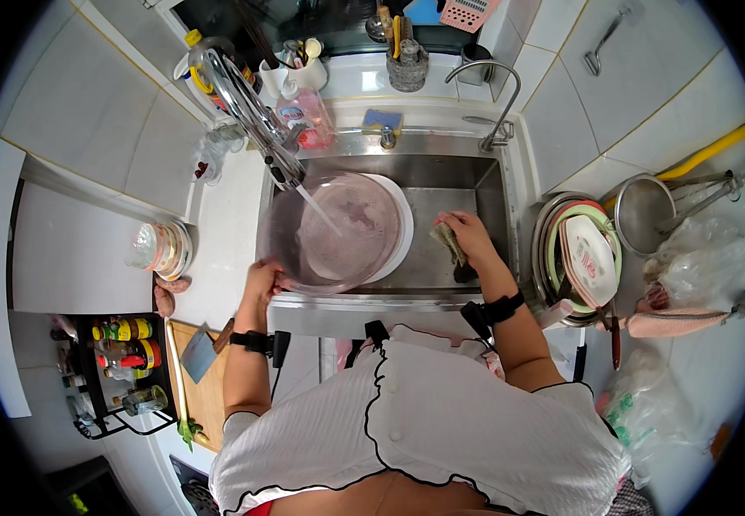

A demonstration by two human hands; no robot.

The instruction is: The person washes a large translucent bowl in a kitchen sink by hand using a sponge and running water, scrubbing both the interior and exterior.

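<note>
My left hand (265, 281) grips the near left rim of a clear plastic basin (288, 251), which is tilted over the left part of a stainless steel sink (427, 206). Water runs from the chrome pull-out faucet (275, 155) into the basin. A white round vessel (404, 226) shows beneath and to the right of it. Over the right part of the sink, my right hand (466, 235) holds a crumpled, greenish-grey cloth (448, 242). A dark thing (465, 273) lies in the sink below that hand; its kind is unclear.
Pink soap bottle (306, 116), sponge (382, 121) and a slim second faucet (501, 97) stand behind the sink. Stacked plates and bowls (588, 258) are at right. At left are more stacked bowls (169, 248), sweet potatoes (164, 300), and a cleaver (199, 355) on a wooden board (208, 400).
</note>
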